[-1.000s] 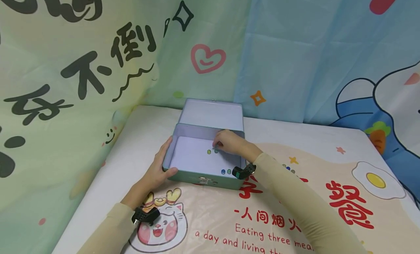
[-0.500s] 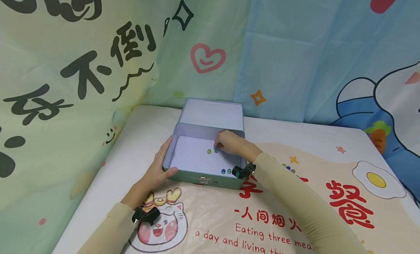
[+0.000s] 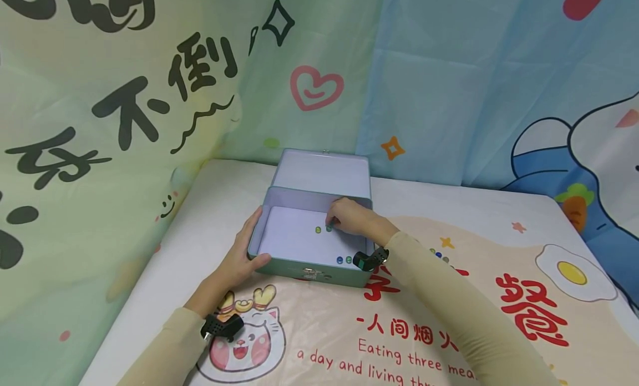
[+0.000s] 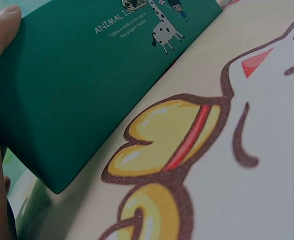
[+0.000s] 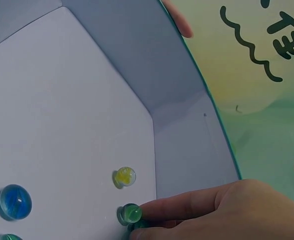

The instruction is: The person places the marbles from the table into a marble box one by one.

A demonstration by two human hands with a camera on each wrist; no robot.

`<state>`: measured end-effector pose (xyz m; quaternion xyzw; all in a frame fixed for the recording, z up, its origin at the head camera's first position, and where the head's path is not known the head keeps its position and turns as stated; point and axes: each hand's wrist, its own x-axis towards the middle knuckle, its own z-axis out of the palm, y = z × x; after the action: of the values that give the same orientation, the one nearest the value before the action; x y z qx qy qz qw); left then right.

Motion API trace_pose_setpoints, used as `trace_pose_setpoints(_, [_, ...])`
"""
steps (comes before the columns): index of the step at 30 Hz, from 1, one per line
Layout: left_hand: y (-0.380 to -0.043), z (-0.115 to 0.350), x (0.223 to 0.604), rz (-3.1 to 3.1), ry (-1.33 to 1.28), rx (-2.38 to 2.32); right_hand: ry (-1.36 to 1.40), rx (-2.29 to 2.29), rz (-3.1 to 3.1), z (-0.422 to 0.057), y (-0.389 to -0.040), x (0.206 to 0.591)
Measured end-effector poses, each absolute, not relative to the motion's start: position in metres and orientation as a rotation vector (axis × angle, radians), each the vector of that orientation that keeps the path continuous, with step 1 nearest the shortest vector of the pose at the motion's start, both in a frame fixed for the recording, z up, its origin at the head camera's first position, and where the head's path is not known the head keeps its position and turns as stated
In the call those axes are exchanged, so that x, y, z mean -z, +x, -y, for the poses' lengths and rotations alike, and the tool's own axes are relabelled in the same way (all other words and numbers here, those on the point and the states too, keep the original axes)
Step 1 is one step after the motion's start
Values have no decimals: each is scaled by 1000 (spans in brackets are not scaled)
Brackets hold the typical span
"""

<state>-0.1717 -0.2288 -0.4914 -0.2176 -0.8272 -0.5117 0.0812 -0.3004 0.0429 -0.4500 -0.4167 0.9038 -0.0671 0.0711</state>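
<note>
My left hand (image 3: 243, 250) grips the left front corner of a green tin box (image 3: 279, 268), its thumb at the front rim and its fingers along the left side. Inside the box, my right hand (image 3: 348, 215) has its thumb and index fingertip low over the floor. They pinch a green marble (image 5: 138, 226), mostly hidden between them. Right at the index fingertip is another green marble (image 5: 132, 213). Close by lies a yellow marble (image 5: 125, 176). A blue marble (image 3: 340, 260) and a green marble (image 3: 349, 259) rest near the front wall.
The box's hinged lid (image 3: 321, 172) lies back behind it. Several marbles (image 3: 439, 255) sit on the printed tablecloth (image 3: 319, 330) to the right, partly behind the right sleeve (image 3: 439, 291). A printed curtain (image 3: 424, 97) hangs behind the table.
My right hand has shifted very slightly to the right within the box, its fingers staying by the green marbles. The left hand and the box stay in place.
</note>
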Motion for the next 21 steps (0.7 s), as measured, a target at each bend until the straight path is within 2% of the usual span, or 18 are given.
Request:
trace_pose_setpoints(3, [-179, 233, 506, 2480, -639, 1503, -1253, 200, -2721, -43, -300, 449])
trace_pose_setpoints(9, [-183, 235, 510, 2463, -667, 1495, -1241, 217, -2720, -43, -300, 448])
trace_pose_setpoints(16, [-164, 224, 474, 2451, -682, 1537, -1219, 221, -2705, -43, -302, 447])
trace_pose_setpoints(21, [-162, 224, 473, 2460, -666, 1547, -1162, 211, -2700, -41, -300, 443])
